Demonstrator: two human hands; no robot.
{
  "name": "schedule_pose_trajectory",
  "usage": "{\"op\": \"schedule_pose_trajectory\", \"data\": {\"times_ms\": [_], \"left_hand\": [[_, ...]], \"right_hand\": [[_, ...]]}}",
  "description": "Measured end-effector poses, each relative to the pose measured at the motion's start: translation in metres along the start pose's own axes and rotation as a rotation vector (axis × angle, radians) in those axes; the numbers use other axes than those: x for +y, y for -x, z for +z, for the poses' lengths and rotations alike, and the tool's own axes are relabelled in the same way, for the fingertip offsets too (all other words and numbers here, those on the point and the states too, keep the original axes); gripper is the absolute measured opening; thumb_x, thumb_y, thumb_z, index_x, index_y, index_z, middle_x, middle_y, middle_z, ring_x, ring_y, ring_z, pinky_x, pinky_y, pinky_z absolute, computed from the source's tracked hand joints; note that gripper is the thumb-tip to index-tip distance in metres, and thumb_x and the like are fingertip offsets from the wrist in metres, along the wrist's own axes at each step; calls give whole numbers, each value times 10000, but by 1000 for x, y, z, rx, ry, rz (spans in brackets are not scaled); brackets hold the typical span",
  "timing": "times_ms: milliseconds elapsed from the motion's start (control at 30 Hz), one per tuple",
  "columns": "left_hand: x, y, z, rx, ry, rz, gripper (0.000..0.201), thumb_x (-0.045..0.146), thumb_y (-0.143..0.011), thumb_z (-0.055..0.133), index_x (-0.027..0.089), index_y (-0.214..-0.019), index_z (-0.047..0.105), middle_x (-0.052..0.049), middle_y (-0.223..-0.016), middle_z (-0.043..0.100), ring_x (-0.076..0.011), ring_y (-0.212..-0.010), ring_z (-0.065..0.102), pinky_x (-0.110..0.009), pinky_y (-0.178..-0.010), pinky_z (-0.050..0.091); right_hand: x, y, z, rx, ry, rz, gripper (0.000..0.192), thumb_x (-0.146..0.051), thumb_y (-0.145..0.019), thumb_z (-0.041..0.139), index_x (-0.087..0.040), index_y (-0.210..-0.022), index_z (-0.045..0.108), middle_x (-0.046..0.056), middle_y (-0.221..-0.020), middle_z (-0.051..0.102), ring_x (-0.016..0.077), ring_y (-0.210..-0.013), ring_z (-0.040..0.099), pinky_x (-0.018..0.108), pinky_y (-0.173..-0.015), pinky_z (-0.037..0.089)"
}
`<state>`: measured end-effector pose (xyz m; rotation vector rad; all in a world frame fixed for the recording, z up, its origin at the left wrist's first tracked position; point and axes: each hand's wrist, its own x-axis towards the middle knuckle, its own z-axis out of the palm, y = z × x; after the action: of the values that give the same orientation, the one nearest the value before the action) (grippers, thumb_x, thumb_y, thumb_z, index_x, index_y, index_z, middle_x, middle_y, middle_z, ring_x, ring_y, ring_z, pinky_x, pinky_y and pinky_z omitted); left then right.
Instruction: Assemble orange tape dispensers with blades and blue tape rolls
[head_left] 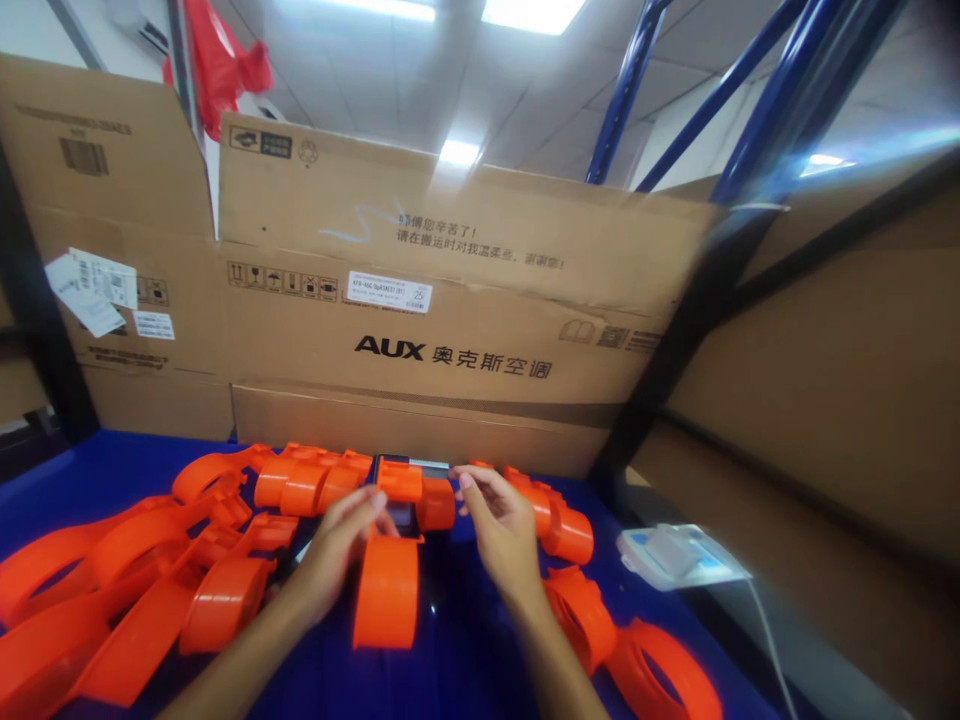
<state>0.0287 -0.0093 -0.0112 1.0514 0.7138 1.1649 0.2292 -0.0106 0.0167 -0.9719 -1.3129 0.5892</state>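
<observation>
Both my hands meet over an orange plastic strap piece point(388, 585) lying on the blue table point(457, 650). My left hand point(337, 545) rests with its fingers on the strap's upper left end, beside a small dark device point(401, 515) with an orange block above it. My right hand point(501, 525) has its fingers bent toward the same spot from the right, touching the orange parts there. Whether either hand truly grips the piece is unclear.
Many orange straps point(150, 580) lie piled at the left, and more orange straps point(600, 620) sit at the right. Large cardboard boxes point(450, 300) wall off the back and right. A white packet with a cable point(675, 555) lies on the right edge. Blue rack posts rise behind.
</observation>
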Motion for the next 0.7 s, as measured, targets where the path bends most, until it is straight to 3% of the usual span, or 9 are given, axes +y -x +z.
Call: {"op": "schedule_pose_trajectory", "data": {"times_ms": [100, 267, 400, 567, 700], "left_hand": [[1, -2, 0, 10, -2, 8, 416, 555, -806, 690, 156, -690, 686, -10, -627, 601, -116, -520, 492, -239, -532, 362], [2, -3, -2, -9, -6, -25, 419, 558, -816, 674, 163, -677, 665, 5, -585, 568, -117, -502, 483, -242, -527, 349], [4, -1, -3, -34, 1, -6, 424, 541, -836, 656, 165, -643, 628, 26, -547, 506, -100, -470, 415, -237, -507, 313], [4, 3, 1, -33, -13, -13, 415, 531, -830, 669, 168, -637, 613, 19, -588, 530, -106, -514, 442, -235, -523, 324], [5, 4, 2, -33, -19, -14, 396, 512, -835, 671, 170, -644, 615, 17, -600, 539, -109, -527, 457, -232, -528, 338]], "right_hand": [[-1, -1, -1, -17, 38, 3, 282, -458, -859, 685, -206, -953, 771, 46, -769, 733, 197, -698, 662, 312, -622, 557], [-2, 3, 0, -11, 18, 13, 294, -436, -865, 685, -221, -1040, 782, 57, -833, 759, 203, -710, 667, 325, -622, 565], [-3, 6, 2, -73, -10, 12, 259, -398, -876, 689, -252, -1069, 779, 68, -971, 766, 229, -843, 693, 372, -726, 584], [-1, 7, 5, -175, -42, -54, 209, -367, -883, 696, -257, -1035, 789, 81, -1143, 727, 247, -1079, 665, 430, -954, 527], [0, 3, 3, -233, 6, -86, 224, -363, -913, 656, -251, -1067, 773, 79, -1164, 711, 241, -1091, 650, 427, -969, 507]]}}
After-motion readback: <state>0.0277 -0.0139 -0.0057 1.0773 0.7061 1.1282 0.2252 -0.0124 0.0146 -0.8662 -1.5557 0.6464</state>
